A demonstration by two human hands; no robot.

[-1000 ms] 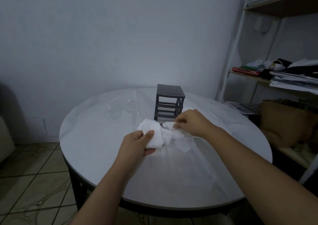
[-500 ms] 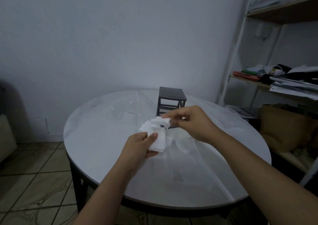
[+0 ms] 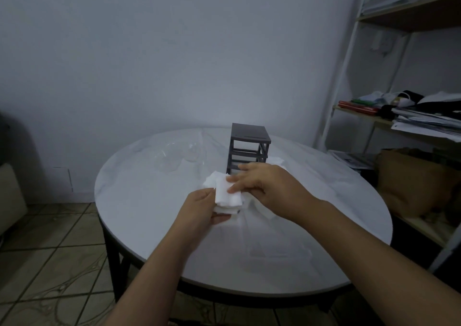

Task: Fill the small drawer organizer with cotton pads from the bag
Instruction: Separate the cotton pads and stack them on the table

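A small dark grey drawer organizer [image 3: 249,148] stands on the round white table [image 3: 154,201], its frame open with no drawers showing in it. In front of it my left hand [image 3: 202,209] holds a stack of white cotton pads [image 3: 225,196] from below. My right hand [image 3: 264,184] lies over the stack, its fingers laid flat on the top pad. More white pads [image 3: 277,162] lie loose behind my right hand. A clear plastic bag [image 3: 272,246] lies flat on the table near me.
Clear plastic drawers or containers [image 3: 177,157] rest on the table left of the organizer. A white metal shelf [image 3: 409,111] with papers, clothes and a brown bag stands at the right. Tiled floor shows at the left.
My right hand, which pinched a pad up in front of the organizer, has come down onto the stack in my left hand. The stack has shifted slightly right.
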